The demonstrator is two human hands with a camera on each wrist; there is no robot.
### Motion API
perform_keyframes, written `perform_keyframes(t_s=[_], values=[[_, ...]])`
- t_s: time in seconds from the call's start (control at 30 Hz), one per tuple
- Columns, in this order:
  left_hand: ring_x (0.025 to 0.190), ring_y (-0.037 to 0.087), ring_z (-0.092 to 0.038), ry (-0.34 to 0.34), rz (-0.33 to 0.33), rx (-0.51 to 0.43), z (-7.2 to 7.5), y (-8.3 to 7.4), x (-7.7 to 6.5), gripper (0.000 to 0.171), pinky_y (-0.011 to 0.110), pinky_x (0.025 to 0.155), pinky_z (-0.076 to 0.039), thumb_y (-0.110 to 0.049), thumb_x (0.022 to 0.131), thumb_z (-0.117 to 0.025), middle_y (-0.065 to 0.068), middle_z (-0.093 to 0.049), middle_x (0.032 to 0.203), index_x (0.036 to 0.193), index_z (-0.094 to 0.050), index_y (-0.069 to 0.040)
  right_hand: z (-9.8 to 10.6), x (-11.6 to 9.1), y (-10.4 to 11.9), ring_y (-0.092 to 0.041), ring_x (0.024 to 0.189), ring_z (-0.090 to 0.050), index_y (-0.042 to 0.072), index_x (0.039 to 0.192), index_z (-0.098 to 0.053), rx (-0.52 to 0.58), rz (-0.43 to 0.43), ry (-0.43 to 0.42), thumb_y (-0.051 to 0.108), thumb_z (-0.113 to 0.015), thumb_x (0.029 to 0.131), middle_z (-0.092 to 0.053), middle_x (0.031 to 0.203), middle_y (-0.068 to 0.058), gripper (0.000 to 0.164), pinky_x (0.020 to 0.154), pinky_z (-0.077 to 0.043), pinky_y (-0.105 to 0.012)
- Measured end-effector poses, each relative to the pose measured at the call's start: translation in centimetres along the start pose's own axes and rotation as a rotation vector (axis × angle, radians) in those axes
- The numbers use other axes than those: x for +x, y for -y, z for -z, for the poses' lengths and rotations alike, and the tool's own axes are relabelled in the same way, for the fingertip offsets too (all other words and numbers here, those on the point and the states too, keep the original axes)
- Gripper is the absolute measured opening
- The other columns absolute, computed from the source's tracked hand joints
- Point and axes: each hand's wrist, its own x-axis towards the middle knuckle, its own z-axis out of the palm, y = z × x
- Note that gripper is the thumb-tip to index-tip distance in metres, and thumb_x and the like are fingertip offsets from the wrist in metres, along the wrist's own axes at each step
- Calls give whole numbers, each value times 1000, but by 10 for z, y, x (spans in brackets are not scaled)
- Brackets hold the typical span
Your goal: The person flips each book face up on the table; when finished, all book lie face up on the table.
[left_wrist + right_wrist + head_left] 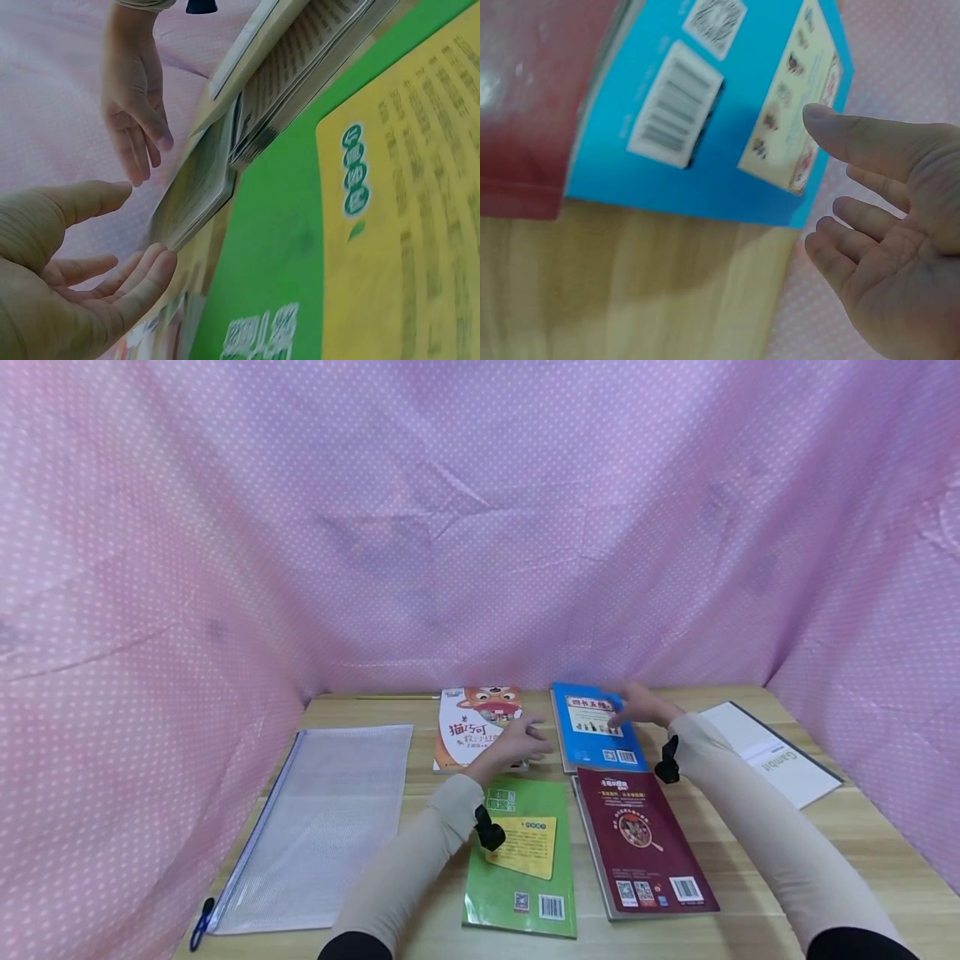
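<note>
My left hand (517, 743) hovers over the lower right of the white and orange book (459, 735), its fingers apart and holding nothing. Below that wrist lies a green book (525, 906) with a yellow panel. My right hand (637, 703) is above the upper right of the blue book (588, 747), thumb and fingers spread, nothing between them. In the right wrist view the thumb overlaps the cream picture panel on the blue cover (780, 105). A dark red book (645, 852) lies just in front of the blue one.
A translucent mesh zip bag (322, 827) lies flat at the left, a dark blue pull (201, 927) at its corner. At the right rests a white booklet (765, 752) marked "Gambit", partly behind my right sleeve. Pink dotted cloth (480, 527) hangs around the wooden table (862, 843).
</note>
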Motion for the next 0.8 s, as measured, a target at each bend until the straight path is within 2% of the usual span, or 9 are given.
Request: perform_keyframes(t_s=[0.23,0.4,0.53,0.8], values=[[107,35,-68,6,20,-59,-14,2,7,73,40,92,-61,-11,92,-75,21,-60,128,154,-39,-1,-9,0,-17,-57,143,-30,-2,154,-39,18,-90,23,17,-77,88,-29,158,-35,78,115,-30,-72],[96,23,-67,11,24,-53,-18,3,10,76,33,84,-62,-6,88,-78,17,-60,124,154,-40,-2,-15,1,-24,-56,142,-34,-3,152,-41,43,-96,9,17,-77,89,-35,155,-35,75,116,-30,-70],[97,18,-61,-1,13,-36,-19,5,12,76,30,82,-60,-1,86,-77,16,-60,121,153,-42,-1,-18,1,-24,-56,142,-33,-5,152,-39,61,-106,-7,15,-76,90,-34,155,-35,75,116,-30,-70],[100,16,-60,-67,39,126,-27,5,19,79,25,86,-56,4,74,-86,8,-62,117,146,-52,-2,-18,-2,-20,-55,140,-34,-5,153,-38,91,-114,-22,14,-75,91,-33,155,-35,75,116,-30,-71]])
